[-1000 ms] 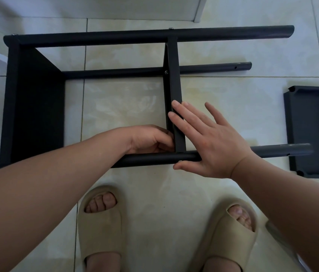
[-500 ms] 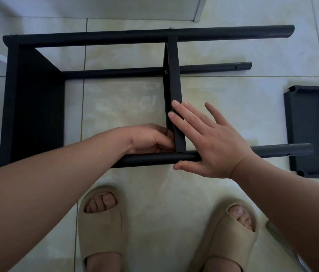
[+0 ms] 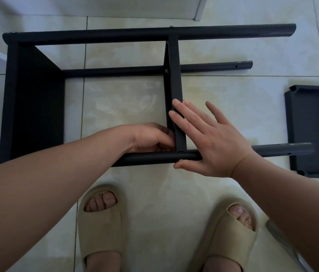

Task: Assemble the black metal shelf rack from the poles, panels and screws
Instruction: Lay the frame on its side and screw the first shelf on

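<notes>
The partly built black rack lies on its side on the tiled floor. An end panel (image 3: 35, 107) joins the poles at the left, and a middle panel (image 3: 174, 75) stands edge-up between the far pole (image 3: 154, 35) and the near pole (image 3: 284, 151). My right hand (image 3: 211, 140) lies flat with straight fingers against the middle panel's right face and over the near pole. My left hand (image 3: 150, 137) is curled at the panel's left face, just above the near pole; what its fingertips hold is hidden.
A loose black panel (image 3: 313, 130) lies open side up at the right, by the near pole's free end. A lower pole (image 3: 213, 66) lies on the floor behind. My two feet in beige slippers (image 3: 100, 222) stand just in front of the rack.
</notes>
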A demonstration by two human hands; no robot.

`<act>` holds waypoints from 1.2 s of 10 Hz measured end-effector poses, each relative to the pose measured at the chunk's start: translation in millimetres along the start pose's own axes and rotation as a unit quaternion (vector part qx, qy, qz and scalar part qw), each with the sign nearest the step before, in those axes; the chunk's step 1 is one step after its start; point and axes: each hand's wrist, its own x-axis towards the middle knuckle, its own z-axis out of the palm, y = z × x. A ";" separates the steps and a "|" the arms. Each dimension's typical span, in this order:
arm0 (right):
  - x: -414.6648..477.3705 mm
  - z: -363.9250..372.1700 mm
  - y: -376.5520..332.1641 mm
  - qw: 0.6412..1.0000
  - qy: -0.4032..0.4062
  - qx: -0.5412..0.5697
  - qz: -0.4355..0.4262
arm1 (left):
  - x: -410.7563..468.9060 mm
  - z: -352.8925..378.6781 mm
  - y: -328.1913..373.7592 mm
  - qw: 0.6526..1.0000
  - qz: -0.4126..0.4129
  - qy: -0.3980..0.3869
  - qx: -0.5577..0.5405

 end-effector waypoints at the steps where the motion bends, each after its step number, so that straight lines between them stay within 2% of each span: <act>1: -0.2 -0.4 0.1 1.000 0.003 0.000 0.001 | 0.8 -0.8 0.4 1.000 0.007 0.006 -0.002; 4: -0.3 0.6 0.2 1.000 0.001 0.004 0.000 | 1.9 1.0 1.0 0.998 -0.009 -0.026 -0.055; 7: -0.1 0.0 0.2 1.000 -0.002 0.002 0.000 | 2.0 -3.2 3.5 1.000 -0.017 0.003 0.006; 12: 0.3 0.9 0.7 1.000 -0.008 -0.003 -0.004 | 0.1 -2.2 2.9 1.000 -0.008 -0.003 -0.018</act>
